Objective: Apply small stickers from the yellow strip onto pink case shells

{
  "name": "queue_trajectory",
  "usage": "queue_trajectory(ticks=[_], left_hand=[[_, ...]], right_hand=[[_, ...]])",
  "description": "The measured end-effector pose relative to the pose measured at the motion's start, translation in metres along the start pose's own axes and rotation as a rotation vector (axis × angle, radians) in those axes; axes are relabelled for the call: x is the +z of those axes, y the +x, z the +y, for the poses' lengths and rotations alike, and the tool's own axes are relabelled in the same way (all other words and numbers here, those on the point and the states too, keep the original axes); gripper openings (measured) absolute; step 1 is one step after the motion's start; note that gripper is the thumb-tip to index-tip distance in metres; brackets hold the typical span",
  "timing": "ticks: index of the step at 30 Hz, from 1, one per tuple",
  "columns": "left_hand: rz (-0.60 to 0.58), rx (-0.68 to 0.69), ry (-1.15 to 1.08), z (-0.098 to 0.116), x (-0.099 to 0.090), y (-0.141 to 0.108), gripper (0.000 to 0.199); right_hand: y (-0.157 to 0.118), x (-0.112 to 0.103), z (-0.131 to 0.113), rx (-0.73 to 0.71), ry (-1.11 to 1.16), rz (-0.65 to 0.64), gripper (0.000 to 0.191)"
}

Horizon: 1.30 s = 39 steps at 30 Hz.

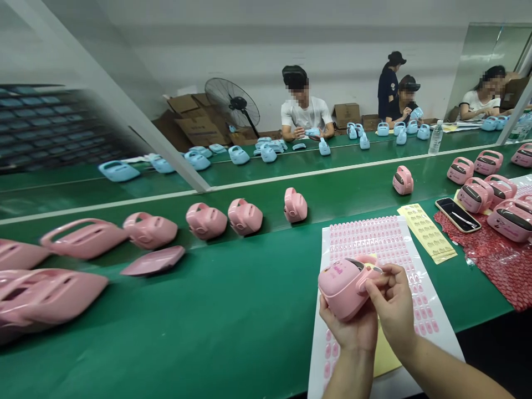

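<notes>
While our left hand (354, 328) cups the pink case (341, 292) from below, fingers wrapped round its underside, we hold it over the sticker sheet (363, 239). Our right hand (393, 305) bends its fingers nearly together at the handle; whether they grip, we cannot tell. Our right forearm (446, 366) slants in from the sheet's right.

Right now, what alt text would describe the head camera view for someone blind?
A person's left hand cradles a pink case from below while the right hand touches its side, above a sheet of pink stickers on a green table. Similar pink cases stand to both sides; beyond a white divider, other people are near light blue cases.
</notes>
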<state>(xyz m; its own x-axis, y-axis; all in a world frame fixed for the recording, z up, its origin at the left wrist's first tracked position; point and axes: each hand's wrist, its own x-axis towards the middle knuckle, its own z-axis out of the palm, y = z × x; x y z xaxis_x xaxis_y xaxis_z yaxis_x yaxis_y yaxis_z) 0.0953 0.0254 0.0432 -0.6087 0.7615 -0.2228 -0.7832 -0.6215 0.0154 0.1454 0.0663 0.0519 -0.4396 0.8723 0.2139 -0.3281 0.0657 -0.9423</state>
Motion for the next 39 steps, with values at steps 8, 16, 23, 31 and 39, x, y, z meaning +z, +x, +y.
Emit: queue_trajectory(ticks=[8, 16, 23, 31, 39], left_hand=[[0.050, -0.033, 0.005, 0.002, -0.004, 0.000, 0.045], [0.254, -0.057, -0.070, -0.003, 0.005, -0.004, 0.056], [0.232, 0.029, -0.036, 0.000, 0.000, 0.001, 0.038], [0.163, 0.008, -0.023, -0.002, 0.004, 0.000, 0.038], [0.074, -0.029, -0.062, -0.004, 0.004, -0.002, 0.037]], right_hand=[[0.005, -0.002, 0.011, -0.631, -0.429, 0.088, 0.018], [0.014, -0.014, 0.010, -0.847, -0.489, -0.062, 0.035], [0.005, -0.010, -0.008, -0.266, -0.170, -0.012, 0.025], [0.011, -0.002, -0.016, 0.024, 0.020, -0.081, 0.027], [0.006, 0.001, -0.010, -0.051, -0.010, -0.043, 0.023]])
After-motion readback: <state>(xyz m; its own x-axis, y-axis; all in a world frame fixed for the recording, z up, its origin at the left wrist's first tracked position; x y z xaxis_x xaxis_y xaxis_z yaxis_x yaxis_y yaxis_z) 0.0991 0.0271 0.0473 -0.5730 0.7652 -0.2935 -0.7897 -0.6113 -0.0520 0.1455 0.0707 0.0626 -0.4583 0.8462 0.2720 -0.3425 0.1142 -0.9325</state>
